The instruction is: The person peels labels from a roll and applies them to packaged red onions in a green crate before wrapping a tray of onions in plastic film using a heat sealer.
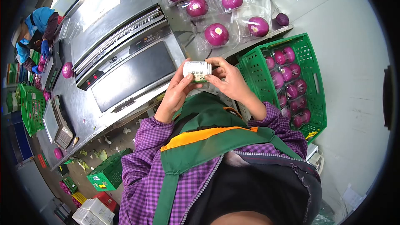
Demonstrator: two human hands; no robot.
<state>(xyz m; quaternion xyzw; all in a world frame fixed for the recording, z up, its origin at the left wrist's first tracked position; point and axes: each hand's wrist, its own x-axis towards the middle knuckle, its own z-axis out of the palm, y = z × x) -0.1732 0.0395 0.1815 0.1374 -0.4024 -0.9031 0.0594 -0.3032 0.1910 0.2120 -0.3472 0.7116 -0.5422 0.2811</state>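
Note:
A small roll of printed white-and-green labels is between my two hands, in front of my green apron. My left hand grips its left end, thumb across the front. My right hand pinches its right end with thumb and fingers. Beyond the hands, several purple onions in clear plastic lie on the metal table. Left of my hands is a wrapping machine with a dark flat plate. One onion at the table's right corner looks unwrapped.
To my right, a green crate holds several packs of wrapped onions. Scales stand at the table's left end. Another person in blue gloves is at the far left. A green crate sits on the littered floor.

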